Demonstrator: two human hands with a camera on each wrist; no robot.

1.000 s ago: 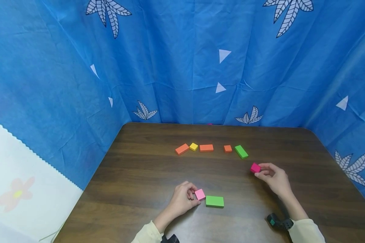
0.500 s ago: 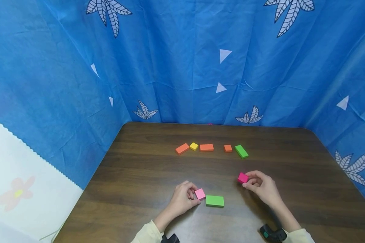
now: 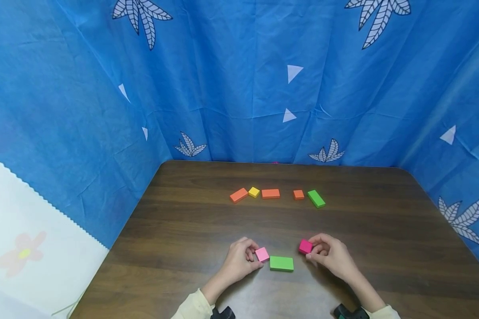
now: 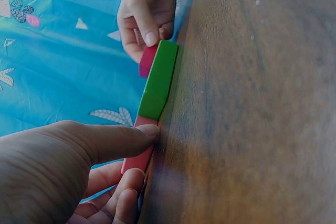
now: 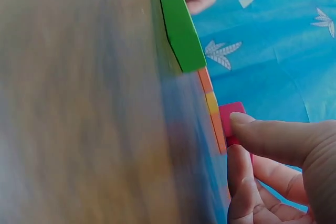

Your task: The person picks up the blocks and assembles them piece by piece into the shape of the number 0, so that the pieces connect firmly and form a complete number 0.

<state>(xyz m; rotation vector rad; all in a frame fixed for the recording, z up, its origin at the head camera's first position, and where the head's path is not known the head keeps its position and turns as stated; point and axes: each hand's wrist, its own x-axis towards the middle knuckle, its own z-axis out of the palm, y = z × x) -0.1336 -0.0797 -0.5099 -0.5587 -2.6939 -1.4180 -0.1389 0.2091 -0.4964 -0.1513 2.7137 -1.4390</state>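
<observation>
My left hand (image 3: pixel 239 260) pinches a light pink square block (image 3: pixel 262 254) between thumb and fingers, low at the tabletop. Right beside that block lies a green rectangular block (image 3: pixel 281 263), flat on the wood. My right hand (image 3: pixel 332 255) grips a magenta block (image 3: pixel 305 247) by thumb and fingertips, a short way to the right of the green block and slightly farther back. In the left wrist view the thumb lies over the pink block (image 4: pixel 140 150), whose end meets the green block (image 4: pixel 160 80). The right wrist view shows the thumb on the magenta block (image 5: pixel 231 116).
Along the far part of the brown table (image 3: pixel 183 230) lie an orange block (image 3: pixel 239 195), a yellow block (image 3: pixel 253 192), a longer orange block (image 3: pixel 270 194), a small orange block (image 3: pixel 298 195) and a tilted green block (image 3: pixel 316 199). A blue patterned curtain (image 3: pixel 231 88) hangs behind.
My right hand has carried the magenta block leftward and nearer to me, toward the flat green block. The left hand and its pink block have stayed in place.
</observation>
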